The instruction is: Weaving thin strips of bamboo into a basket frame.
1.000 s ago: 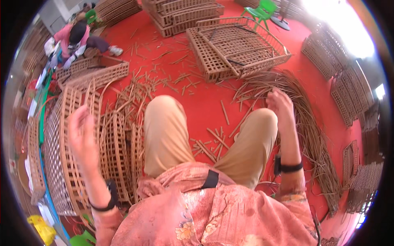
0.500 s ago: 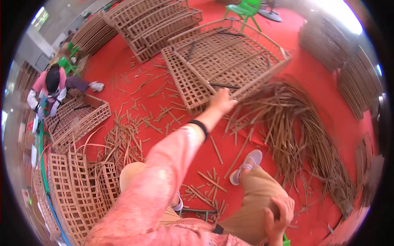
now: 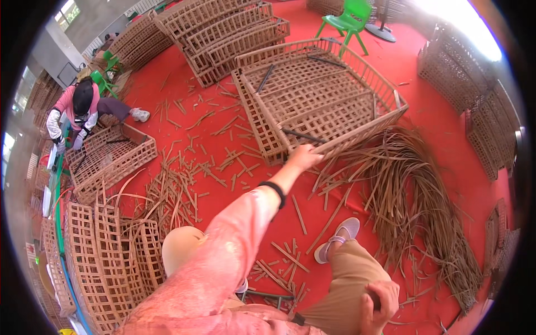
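Left hand [image 3: 305, 158] at the rim of a woven tray [image 3: 329, 89]

From here, the tray's base and sides look formed, with dark bars [image 3: 304, 135] across its corners; it overlaps a second tray [image 3: 251, 120] on the red floor [image 3: 385, 84]. Loose strips [image 3: 413, 195] lie heaped nearby, unwoven. Whether work remains, I can't tell. The hands are well apart: the left touches the rim, its grip unclear; the right hand [image 3: 382, 304], loosely curled, rests on the thigh [image 3: 346, 273].

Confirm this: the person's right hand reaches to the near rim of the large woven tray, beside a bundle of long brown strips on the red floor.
Wrong hand: the head view shows the left hand at the woven tray. The strips and red floor are right.
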### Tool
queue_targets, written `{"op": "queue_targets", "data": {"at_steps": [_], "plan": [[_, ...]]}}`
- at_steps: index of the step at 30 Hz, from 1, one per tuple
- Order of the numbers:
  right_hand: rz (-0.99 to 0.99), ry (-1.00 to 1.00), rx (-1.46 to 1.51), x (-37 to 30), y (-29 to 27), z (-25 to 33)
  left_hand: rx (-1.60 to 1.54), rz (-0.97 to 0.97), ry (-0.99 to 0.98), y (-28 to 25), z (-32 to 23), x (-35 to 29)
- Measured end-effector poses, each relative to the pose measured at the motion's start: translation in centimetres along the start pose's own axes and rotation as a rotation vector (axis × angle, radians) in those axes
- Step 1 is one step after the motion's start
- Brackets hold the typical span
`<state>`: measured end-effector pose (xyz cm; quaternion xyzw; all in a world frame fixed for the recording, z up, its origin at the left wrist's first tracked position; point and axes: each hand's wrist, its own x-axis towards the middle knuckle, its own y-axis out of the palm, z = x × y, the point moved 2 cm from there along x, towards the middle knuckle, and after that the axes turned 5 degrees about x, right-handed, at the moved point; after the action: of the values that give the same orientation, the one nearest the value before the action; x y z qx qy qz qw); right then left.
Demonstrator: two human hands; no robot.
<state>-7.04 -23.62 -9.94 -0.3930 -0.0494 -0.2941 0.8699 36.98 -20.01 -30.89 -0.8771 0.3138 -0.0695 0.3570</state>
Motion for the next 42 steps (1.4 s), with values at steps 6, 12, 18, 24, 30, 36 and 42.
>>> {"op": "queue_targets", "data": {"at_steps": [6, 12, 18, 24, 30, 36, 42], "plan": [[-0.002, -0.038, -0.017, -0.1, 0.5, 1.4, -0.262, 0.221, -0.105, -12.7, 1.6, -15.3], [0.165, -0.012, 0.086, 1.7, 3.0, 4.4, -0.440, 0.027, -0.170, -25.9, -6.1, -35.3], [0.344, -0.371, -0.270, 2.1, 8.0, 4.5, -0.402, -0.041, -0.238, -32.8, -7.8, -47.9], [1.004, -0.279, -0.418, -5.9, 14.9, -3.5, -0.381, -0.196, -0.255, -36.7, -1.1, -55.8], [0.790, -0.538, -0.391, -5.0, 10.6, 5.5, -0.501, -0.730, -0.102, -38.3, 6.5, -58.1], [0.641, -0.598, -0.239, -0.9, 0.7, 18.4, -0.541, -0.877, -0.250, -41.6, 9.6, -51.9], [0.796, -0.464, -0.210, -1.2, -2.7, 23.7, -0.533, -0.441, -0.279, -44.1, 12.3, -41.5]]}}
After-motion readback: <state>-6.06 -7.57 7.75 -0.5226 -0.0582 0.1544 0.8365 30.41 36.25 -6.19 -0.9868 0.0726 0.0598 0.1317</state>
